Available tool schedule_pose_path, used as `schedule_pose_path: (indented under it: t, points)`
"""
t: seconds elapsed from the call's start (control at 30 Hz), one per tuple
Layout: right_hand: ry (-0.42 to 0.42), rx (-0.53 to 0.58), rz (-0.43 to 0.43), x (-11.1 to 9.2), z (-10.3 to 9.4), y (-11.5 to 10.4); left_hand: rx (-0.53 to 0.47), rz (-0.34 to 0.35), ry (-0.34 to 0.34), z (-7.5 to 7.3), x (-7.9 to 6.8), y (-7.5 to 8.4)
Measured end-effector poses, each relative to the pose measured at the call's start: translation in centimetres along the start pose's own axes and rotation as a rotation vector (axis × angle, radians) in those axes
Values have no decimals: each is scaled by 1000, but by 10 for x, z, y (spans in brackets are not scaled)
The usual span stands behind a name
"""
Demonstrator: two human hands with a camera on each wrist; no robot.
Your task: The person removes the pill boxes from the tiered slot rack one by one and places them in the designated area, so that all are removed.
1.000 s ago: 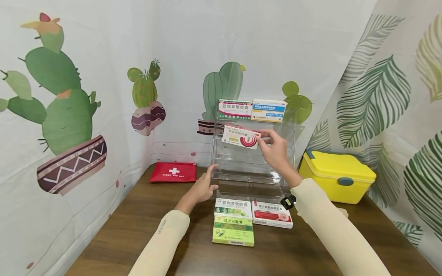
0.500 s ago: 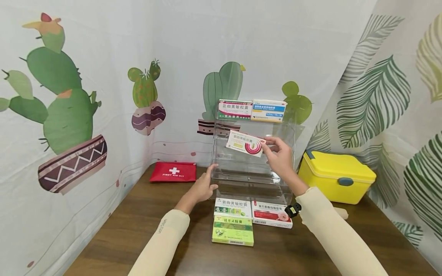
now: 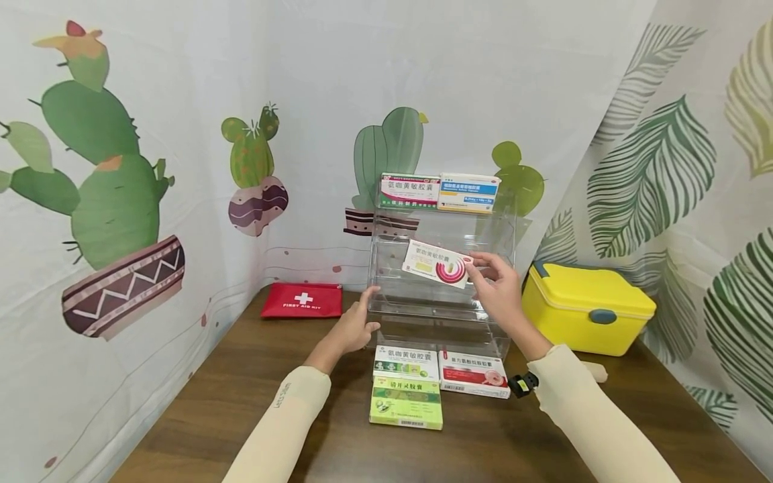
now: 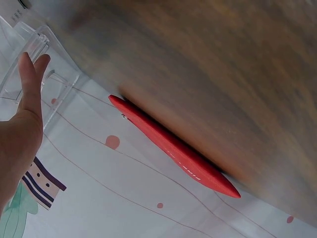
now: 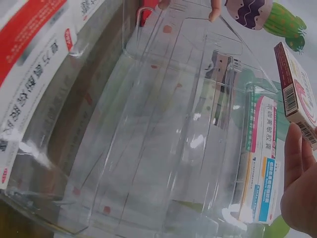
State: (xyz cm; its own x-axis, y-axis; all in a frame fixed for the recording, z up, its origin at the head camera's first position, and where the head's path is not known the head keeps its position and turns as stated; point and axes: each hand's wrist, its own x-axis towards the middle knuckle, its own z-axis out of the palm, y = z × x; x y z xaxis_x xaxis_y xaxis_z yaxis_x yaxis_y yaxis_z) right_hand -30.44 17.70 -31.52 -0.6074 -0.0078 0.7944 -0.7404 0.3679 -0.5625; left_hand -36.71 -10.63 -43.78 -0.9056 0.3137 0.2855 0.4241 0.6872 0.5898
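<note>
My right hand (image 3: 500,290) pinches a white medicine box (image 3: 427,262) by its right end, thumb in front. The box, with a red ring design, is tilted and held in front of a clear acrylic display rack (image 3: 386,306). In the right wrist view the box's end (image 5: 301,117) shows barcodes. My left hand (image 3: 352,327) is at the rack's left side, index finger extended to its edge; in the left wrist view the finger and thumb look straight. On the rack's top tier stand a pink-and-green medicine box (image 3: 410,192) and a blue-and-yellow medicine box (image 3: 469,193).
A white-and-green box (image 3: 406,362), a red-and-white box (image 3: 474,373) and a lime-green box (image 3: 406,402) sit low at the rack's front. A red first aid pouch (image 3: 302,300) lies at left on the wooden table (image 3: 241,402). A yellow lidded case (image 3: 588,308) stands at right.
My right hand has drawn the white medicine box down and to the right, away from just below the top tier. The left hand stays at the rack's side.
</note>
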Motion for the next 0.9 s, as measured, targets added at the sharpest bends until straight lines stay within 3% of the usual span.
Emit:
schedule_pose_path:
  t: [0.3, 0.9]
  points:
    - [11, 26, -45, -13, -8, 3, 2, 19, 10, 1, -1, -2]
    - [-75, -2, 2, -42, -28, 4, 13, -8, -6, 0, 0, -1]
